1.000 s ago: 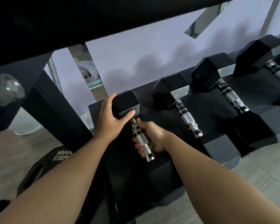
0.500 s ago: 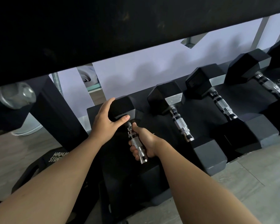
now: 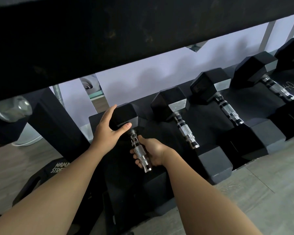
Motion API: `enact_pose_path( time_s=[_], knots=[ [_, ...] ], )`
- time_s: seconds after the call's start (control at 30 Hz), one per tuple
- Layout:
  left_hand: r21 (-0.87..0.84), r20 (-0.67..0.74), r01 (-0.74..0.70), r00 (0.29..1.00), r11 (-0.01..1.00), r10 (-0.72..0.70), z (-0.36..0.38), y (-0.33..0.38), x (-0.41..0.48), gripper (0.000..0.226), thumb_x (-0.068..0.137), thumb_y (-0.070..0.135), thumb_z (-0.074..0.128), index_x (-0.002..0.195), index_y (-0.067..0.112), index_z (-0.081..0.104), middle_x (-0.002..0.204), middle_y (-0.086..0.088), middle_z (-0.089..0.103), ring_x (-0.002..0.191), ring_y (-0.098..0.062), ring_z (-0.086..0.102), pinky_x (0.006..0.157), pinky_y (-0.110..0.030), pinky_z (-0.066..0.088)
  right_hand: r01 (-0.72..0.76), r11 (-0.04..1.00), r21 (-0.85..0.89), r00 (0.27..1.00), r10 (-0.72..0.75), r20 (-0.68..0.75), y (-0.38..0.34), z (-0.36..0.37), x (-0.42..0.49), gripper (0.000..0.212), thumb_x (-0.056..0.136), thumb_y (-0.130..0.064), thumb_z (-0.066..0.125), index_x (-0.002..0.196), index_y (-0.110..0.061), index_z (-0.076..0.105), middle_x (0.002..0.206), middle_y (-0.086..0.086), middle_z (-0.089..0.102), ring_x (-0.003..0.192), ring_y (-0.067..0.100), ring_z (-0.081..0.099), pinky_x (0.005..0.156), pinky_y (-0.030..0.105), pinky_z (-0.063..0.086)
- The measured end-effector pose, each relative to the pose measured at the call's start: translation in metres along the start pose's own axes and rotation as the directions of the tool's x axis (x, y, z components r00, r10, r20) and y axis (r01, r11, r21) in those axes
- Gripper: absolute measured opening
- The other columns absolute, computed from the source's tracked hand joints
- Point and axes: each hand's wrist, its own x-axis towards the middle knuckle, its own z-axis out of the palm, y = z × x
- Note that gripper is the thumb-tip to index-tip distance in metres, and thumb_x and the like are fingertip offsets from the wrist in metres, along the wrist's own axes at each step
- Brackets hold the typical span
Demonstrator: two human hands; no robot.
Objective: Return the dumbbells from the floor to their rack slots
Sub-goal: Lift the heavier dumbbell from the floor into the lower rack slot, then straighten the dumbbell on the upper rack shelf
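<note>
A black hex dumbbell (image 3: 126, 114) with a chrome handle lies at the left end of the rack's lower shelf (image 3: 159, 133). My left hand (image 3: 107, 131) wraps around its far head. My right hand (image 3: 151, 153) grips the chrome handle from the right side. The near head of this dumbbell sits low in shadow between my forearms. Three more hex dumbbells rest in a row to the right: one (image 3: 185, 129) beside my right hand, another (image 3: 227, 112) further along, and the third (image 3: 275, 87) near the right edge.
The rack's dark upper shelf (image 3: 143, 31) overhangs the top of the view. A black upright post (image 3: 58, 126) stands left of the dumbbell. A black weight plate (image 3: 46, 175) with white lettering lies on the grey floor (image 3: 261, 192) at lower left.
Both hands keep the same grip on the dumbbell. The view has dropped slightly, so the upper shelf covers more of the top.
</note>
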Motion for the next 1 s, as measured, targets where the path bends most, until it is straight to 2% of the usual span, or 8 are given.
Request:
enact_pose_path(
  time_s=[0.2, 0.3, 0.43, 0.53, 0.63, 0.7, 0.8, 1.0],
  knots=[
    [-0.001, -0.017, 0.02, 1.0, 1.0, -0.02, 0.001, 0.003, -0.003, 0.078, 0.081, 0.049, 0.074, 0.147, 0.035, 0.035, 0.147, 0.002, 0.046, 0.136, -0.017, 0.042, 0.106, -0.036, 0.043, 0.038, 0.999, -0.039, 0.998, -0.04, -0.047, 0.002, -0.001, 0.002, 0.061, 0.103, -0.055, 0.032, 0.102, -0.002, 0.061, 0.082, 0.012, 0.066, 0.068, 0.025, 0.065, 0.064, 0.034, 0.053],
    [-0.026, -0.059, 0.046, 0.997, 0.999, -0.048, 0.002, 0.004, -0.002, 0.071, 0.083, 0.046, 0.074, 0.145, 0.035, 0.041, 0.145, 0.003, 0.05, 0.134, -0.016, 0.045, 0.108, -0.042, 0.043, 0.123, 0.971, -0.204, 0.97, -0.16, -0.181, 0.004, -0.005, 0.003, 0.047, 0.101, -0.051, 0.044, 0.101, -0.007, 0.062, 0.076, 0.007, 0.066, 0.066, 0.021, 0.061, 0.069, 0.036, 0.05],
    [0.074, -0.213, -0.03, 0.976, 0.997, 0.045, -0.002, 0.023, -0.008, 0.053, 0.088, 0.032, 0.072, 0.137, 0.017, 0.057, 0.134, -0.002, 0.06, 0.126, -0.019, 0.052, 0.104, -0.028, 0.041, 0.27, 0.881, -0.389, 0.874, -0.393, -0.284, 0.004, -0.001, -0.008, 0.036, 0.099, -0.043, 0.053, 0.082, -0.013, 0.062, 0.071, 0.0, 0.056, 0.065, 0.016, 0.054, 0.067, 0.035, 0.047],
    [0.161, -0.291, -0.076, 0.949, 0.984, 0.121, 0.0, 0.044, -0.024, 0.049, 0.09, 0.028, 0.07, 0.133, 0.008, 0.059, 0.13, -0.009, 0.061, 0.124, -0.023, 0.055, 0.103, -0.029, 0.042, 0.342, 0.836, -0.43, 0.778, -0.508, -0.369, 0.001, 0.002, -0.026, 0.026, 0.099, -0.035, 0.056, 0.102, -0.012, 0.068, 0.093, 0.006, 0.069, 0.092, 0.023, 0.064, 0.086, 0.035, 0.05],
    [0.166, -0.248, 0.084, 0.968, 0.983, -0.04, 0.006, 0.077, -0.063, 0.054, 0.092, 0.039, 0.064, 0.139, 0.016, 0.053, 0.142, -0.004, 0.053, 0.134, -0.017, 0.045, 0.108, -0.019, 0.035, 0.312, 0.781, -0.541, 0.722, -0.566, -0.399, 0.005, 0.006, -0.068, 0.039, 0.097, -0.032, 0.059, 0.129, -0.01, 0.061, 0.126, 0.008, 0.065, 0.119, 0.023, 0.058, 0.094, 0.025, 0.041],
    [0.196, -0.196, 0.155, 0.974, 0.968, -0.116, 0.007, 0.103, -0.099, 0.058, 0.092, 0.046, 0.059, 0.142, 0.019, 0.05, 0.146, -0.002, 0.048, 0.137, -0.016, 0.041, 0.102, -0.007, 0.025, 0.309, 0.705, -0.638, 0.677, -0.634, -0.373, 0.011, 0.01, -0.104, 0.043, 0.097, -0.033, 0.06, 0.135, -0.012, 0.056, 0.135, 0.009, 0.058, 0.125, 0.025, 0.052, 0.098, 0.025, 0.038],
    [0.261, -0.162, 0.219, 0.97, 0.94, -0.181, 0.002, 0.142, -0.151, 0.063, 0.091, 0.05, 0.056, 0.144, 0.017, 0.048, 0.148, -0.006, 0.047, 0.14, -0.019, 0.037, 0.103, -0.008, 0.02, 0.25, 0.515, -0.82, 0.667, -0.706, -0.24, 0.014, 0.015, -0.157, 0.052, 0.097, -0.039, 0.058, 0.143, -0.017, 0.048, 0.148, 0.008, 0.043, 0.135, 0.027, 0.038, 0.109, 0.033, 0.034],
    [0.389, -0.156, 0.337, 0.941, 0.857, -0.299, -0.042, 0.231, -0.222, 0.074, 0.091, 0.06, 0.049, 0.148, 0.014, 0.04, 0.152, -0.011, 0.039, 0.143, -0.025, 0.03, 0.114, -0.044, 0.035, 0.132, 0.246, -0.96, 0.63, -0.769, -0.11, 0.011, 0.029, -0.268, 0.062, 0.094, -0.047, 0.057, 0.149, -0.022, 0.041, 0.155, 0.008, 0.036, 0.139, 0.03, 0.032, 0.114, 0.045, 0.029]
  ],
)
